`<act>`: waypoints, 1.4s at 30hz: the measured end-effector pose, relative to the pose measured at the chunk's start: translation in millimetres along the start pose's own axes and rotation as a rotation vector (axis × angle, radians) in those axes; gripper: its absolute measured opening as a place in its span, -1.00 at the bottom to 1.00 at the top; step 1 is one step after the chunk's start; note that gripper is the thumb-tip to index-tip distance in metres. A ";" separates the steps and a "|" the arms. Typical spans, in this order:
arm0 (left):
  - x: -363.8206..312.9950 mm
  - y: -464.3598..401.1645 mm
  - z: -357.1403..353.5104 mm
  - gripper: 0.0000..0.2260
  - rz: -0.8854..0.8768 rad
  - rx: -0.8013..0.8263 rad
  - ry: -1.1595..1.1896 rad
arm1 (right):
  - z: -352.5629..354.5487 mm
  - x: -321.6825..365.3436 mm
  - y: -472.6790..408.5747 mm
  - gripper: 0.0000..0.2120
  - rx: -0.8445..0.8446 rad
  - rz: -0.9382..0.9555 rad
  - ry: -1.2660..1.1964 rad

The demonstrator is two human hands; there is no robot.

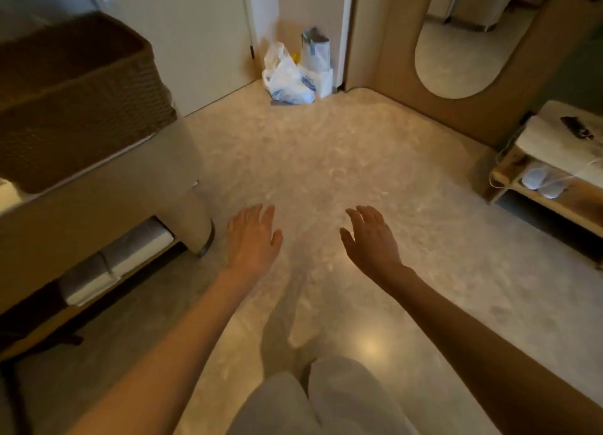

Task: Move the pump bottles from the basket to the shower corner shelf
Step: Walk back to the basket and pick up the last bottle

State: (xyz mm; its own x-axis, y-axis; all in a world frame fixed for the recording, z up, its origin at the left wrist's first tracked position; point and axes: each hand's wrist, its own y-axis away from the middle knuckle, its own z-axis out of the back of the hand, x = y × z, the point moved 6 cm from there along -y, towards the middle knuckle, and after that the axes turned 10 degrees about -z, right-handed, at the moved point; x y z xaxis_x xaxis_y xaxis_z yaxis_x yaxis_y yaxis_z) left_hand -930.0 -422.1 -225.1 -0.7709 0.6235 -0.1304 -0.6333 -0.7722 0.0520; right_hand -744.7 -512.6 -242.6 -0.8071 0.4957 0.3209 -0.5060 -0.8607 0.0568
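Note:
A brown woven basket [75,98] stands on a beige cabinet at the upper left; its inside is hidden from here, and no pump bottles or shower shelf show in the head view. My left hand [251,238] hovers over the pale floor with its fingers spread and nothing in it. About a hand's width to the right, my right hand [372,238] is likewise open and empty. Both arms stretch forward from the bottom of the frame, well right of and below the basket.
The beige cabinet [98,212] juts in from the left. White plastic bags [293,72] lie by a door frame at the far wall. A low wooden bench [554,173] with slippers underneath stands at the right, beside an oval floor mirror [463,52]. My light-trousered legs [326,402] are below.

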 end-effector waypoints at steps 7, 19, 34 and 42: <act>57.8 -105.1 24.0 -0.55 0.138 0.054 -0.027 | -1.2 66.1 -143.2 -0.55 0.082 0.189 -0.006; 198.0 -285.8 166.1 -0.55 0.310 -0.281 -0.219 | 73.5 234.3 -388.3 -0.57 -0.066 0.446 -0.056; 373.6 -355.3 256.8 -0.53 0.925 -0.462 -0.268 | 100.4 473.0 -585.8 -0.57 0.023 1.053 -0.151; 410.3 -305.7 240.4 -0.53 1.288 -0.380 -0.224 | 66.2 590.8 -560.7 -0.59 0.236 1.431 -0.268</act>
State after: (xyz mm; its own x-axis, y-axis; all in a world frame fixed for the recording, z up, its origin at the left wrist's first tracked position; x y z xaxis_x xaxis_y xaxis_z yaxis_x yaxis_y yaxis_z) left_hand -1069.1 99.2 -56.5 -0.8134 -0.5809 -0.0325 0.5674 -0.7797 -0.2647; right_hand -917.6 255.1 -22.2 -0.4742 -0.7869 0.3949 0.7368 -0.6002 -0.3112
